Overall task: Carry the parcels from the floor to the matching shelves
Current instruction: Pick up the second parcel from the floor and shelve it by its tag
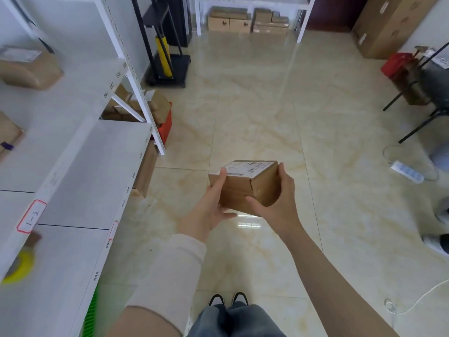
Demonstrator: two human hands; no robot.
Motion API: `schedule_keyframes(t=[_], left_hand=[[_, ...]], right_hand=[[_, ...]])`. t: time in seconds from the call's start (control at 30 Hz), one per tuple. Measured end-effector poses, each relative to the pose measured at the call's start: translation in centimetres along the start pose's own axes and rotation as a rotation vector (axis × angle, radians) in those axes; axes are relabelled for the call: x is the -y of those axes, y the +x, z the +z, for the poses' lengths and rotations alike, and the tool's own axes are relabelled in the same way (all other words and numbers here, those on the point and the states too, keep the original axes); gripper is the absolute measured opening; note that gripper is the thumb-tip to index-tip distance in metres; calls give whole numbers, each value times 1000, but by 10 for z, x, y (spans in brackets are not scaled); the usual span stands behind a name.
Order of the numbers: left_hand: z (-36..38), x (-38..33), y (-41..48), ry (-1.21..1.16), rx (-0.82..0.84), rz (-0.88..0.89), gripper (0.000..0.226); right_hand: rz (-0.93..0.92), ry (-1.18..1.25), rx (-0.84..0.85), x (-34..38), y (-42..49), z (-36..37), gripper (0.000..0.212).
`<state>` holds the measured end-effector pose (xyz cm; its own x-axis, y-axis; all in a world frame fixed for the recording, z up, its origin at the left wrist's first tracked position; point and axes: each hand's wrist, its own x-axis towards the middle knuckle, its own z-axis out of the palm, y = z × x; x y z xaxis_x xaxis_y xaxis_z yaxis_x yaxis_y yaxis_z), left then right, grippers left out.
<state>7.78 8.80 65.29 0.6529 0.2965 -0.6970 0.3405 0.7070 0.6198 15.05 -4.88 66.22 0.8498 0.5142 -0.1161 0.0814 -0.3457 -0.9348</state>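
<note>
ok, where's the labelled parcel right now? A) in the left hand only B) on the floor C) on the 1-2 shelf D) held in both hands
D: the parcel is off the floor, gripped between the left hand and the right hand, white label facing up.

The box (245, 188) is matt brown cardboard with a white paper label (print too blurred to read) and a strip of shiny clear tape. The floor (255, 113) is glossy cream tile, marbled and mirror-bright. The shelves (80, 161) look like smooth white painted metal. The sleeve (175, 271) is soft pale cloth.
</note>
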Motion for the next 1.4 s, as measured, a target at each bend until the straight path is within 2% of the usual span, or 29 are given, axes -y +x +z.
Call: schedule_keyframes(t=[0.07,0.13,0.17,0.23,0.37,0.5,0.57,0.63,0.7,0.8,0.87,0.97,1.03,1.13,1.2,1.27,1.4], left_hand=[[3,3,0,-190,0,4,42],[1,6,2,-197,-53,80,44],[-2,6,3,-161,-61,129,50],[-7,7,5,-78,-22,199,61],[-12,6,5,98,88,281,79],[-17,9,3,290,79,273,55],[-25,4,4,414,-9,294,72],[-26,-9,-1,576,-10,380,73],[-22,-25,-6,858,109,408,67],[-10,-39,-12,1114,385,174,71],[-5,-38,-12,1158,460,35,70],[-4,-34,-11,1067,437,46,61],[-10,-27,-7,913,368,118,59],[-14,-9,2,506,207,231,71],[-7,8,2,258,79,267,62],[6,26,-2,155,5,276,51],[26,47,-7,70,-22,282,52]], right_hand=[[-31,-12,21,-6,-6,0,119],[11,56,55,-8,-11,-3,116],[55,133,64,-8,-13,-5,107],[172,321,95,-9,-13,-12,75],[411,544,216,-21,-8,-20,46],[438,499,236,-29,-1,-32,21],[396,381,311,-29,7,-45,15],[336,224,446,-25,16,-57,29],[279,46,617,-14,25,-64,50],[214,-124,809,4,35,-66,58],[217,-158,883,12,39,-65,62],[200,-105,845,12,41,-66,69],[194,73,647,6,42,-69,80],[197,402,266,-8,31,-70,95],[198,448,171,-19,14,-59,102],[196,425,199,-27,-2,-40,87],[232,570,170,-27,-12,-13,65]])
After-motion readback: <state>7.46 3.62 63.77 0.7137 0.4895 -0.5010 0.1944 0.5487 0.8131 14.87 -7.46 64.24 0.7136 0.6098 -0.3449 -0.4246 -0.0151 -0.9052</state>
